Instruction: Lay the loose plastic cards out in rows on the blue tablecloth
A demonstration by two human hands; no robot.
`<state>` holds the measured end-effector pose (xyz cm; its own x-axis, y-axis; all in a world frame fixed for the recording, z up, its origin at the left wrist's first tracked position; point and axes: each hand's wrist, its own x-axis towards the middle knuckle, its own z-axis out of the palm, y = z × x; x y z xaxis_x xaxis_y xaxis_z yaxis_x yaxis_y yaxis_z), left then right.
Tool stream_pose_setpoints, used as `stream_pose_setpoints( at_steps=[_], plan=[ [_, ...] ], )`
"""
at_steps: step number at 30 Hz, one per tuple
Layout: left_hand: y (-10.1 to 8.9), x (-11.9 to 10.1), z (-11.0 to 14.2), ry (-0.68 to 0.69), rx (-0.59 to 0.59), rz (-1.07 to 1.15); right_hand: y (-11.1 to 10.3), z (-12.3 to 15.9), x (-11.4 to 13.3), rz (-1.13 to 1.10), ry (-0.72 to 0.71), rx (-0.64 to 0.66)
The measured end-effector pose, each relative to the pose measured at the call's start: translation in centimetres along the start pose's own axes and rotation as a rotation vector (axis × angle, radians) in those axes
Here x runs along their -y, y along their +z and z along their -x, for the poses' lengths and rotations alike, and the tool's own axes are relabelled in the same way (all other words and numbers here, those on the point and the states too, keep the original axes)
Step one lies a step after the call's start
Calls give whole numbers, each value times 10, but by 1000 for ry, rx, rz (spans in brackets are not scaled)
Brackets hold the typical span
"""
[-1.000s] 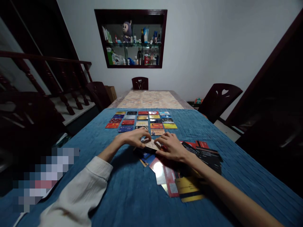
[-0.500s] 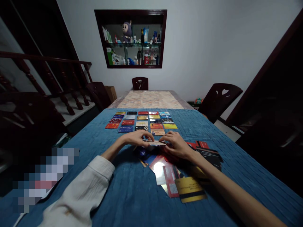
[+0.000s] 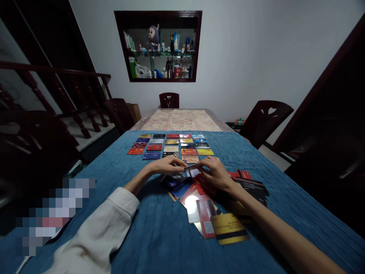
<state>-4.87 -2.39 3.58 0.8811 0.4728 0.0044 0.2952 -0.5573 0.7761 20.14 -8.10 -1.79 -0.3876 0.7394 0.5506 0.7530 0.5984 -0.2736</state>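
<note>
Between my two hands a pale card [image 3: 193, 171] is tilted, its near face partly showing. My left hand [image 3: 168, 165] pinches its left end. My right hand [image 3: 214, 173] grips the right end with thumb and fingers. Under and around both hands lies a loose pile of cards, among them a gold card [image 3: 230, 228], a red card [image 3: 205, 219] and a black card [image 3: 251, 189]. Just beyond the hands, cards lie face up in rows and columns, such as a peach card [image 3: 190, 159] and a yellow card [image 3: 205, 152]. My right forearm covers part of the pile.
A blue cloth [image 3: 154, 228] covers the near part of the table, and a patterned cover [image 3: 182, 120] lies at the far end. Dark chairs [image 3: 268, 118] stand around it. A blurred-out object [image 3: 57, 215] lies at the left edge. Behind is a wall cabinet [image 3: 159, 80].
The pale card has tilted, so its right end is higher and more of its near face shows. My right hand has shifted slightly right. The laid-out cards have not moved.
</note>
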Motion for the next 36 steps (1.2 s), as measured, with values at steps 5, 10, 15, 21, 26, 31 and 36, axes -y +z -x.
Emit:
stream_pose_setpoints(
  at_steps=[5, 10, 15, 21, 26, 31, 36],
  plan=[
    [-2, 5, -1, 4, -39, -4, 1, 0, 0, -43, 17, -40],
    [-4, 8, -2, -6, -47, -16, 1, -1, 1, -63, 20, -74],
    [-2, 3, -2, -5, -60, -49, 0, -1, 2, -63, 31, -61],
    [6, -3, -3, -20, -86, -109, -4, -1, 3, -93, 18, -117],
    [10, -2, -6, -24, -122, -163, -9, -4, 3, -112, 7, -147],
    [10, -6, -7, 36, -301, -203, -14, -5, 5, 26, 5, -133],
    [15, -14, -12, 67, -423, -234, -16, -5, 14, 188, -37, -95]
  ],
)
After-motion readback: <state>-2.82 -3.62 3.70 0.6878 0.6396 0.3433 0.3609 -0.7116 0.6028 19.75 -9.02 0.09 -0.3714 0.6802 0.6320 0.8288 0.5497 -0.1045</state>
